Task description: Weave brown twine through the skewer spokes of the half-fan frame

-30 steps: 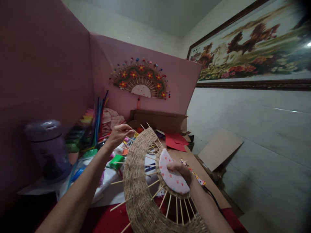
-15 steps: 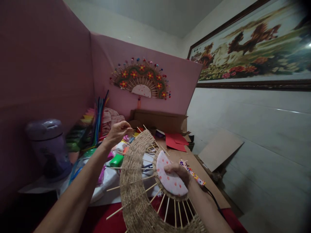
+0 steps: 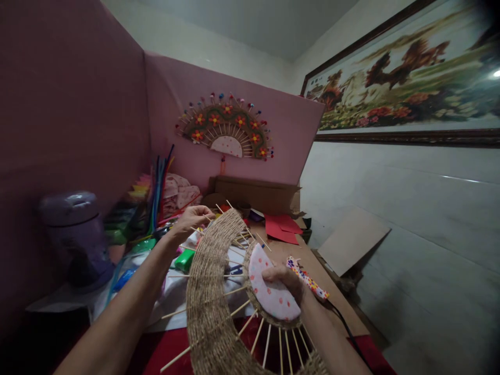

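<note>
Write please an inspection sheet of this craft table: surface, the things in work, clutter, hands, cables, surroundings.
Surface: brown table top with a red cloth at the near edge.
Things in work: half-round jute fan on wooden sticks, held up over the table; its spotted pink hub faces the camera.
Clutter: red paper, green block, pipe cleaners, cardboard box, purple jar, flowered strip.
Hands: left hand pinches at the fan's far top edge; right hand has its grip on the hub.
Cables: one black cable under the right wrist.
Surroundings: pink board carrying a finished fan; framed horse picture.
</note>
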A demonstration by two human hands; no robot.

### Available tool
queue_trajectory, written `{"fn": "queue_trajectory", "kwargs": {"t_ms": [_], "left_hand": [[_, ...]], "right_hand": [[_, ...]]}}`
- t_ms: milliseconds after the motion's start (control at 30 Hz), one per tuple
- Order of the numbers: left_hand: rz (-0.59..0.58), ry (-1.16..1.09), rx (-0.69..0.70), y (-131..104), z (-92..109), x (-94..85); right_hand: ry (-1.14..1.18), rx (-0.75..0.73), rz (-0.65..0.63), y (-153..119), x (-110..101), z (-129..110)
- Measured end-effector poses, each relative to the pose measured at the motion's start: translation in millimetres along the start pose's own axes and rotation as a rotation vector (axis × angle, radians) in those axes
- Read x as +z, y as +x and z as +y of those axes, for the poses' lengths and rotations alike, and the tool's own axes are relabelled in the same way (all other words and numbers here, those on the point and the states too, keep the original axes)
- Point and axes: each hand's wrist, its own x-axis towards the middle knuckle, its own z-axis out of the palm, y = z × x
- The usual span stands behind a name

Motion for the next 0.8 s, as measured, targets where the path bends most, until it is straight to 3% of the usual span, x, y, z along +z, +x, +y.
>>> {"fn": "queue_trajectory", "kwargs": {"t_ms": [233,367,800], "left_hand": [[-0.016,-0.18,-0.112,-4.5,-3.8,4.1],[-0.113,-0.319,-0.112,-3.8,-11.8,-1.7],[-0.168,-0.303,-0.146,-5.8,-21.5,-6.7]], "right_hand": [[0.008,0.006,-0.025,-0.6,-1.5,-0.8],[0.012,0.01,-0.005,-1.6,-2.0,-0.6],[-0.011,0.035,-0.009,-0.5,-10.8,3.3]]}}
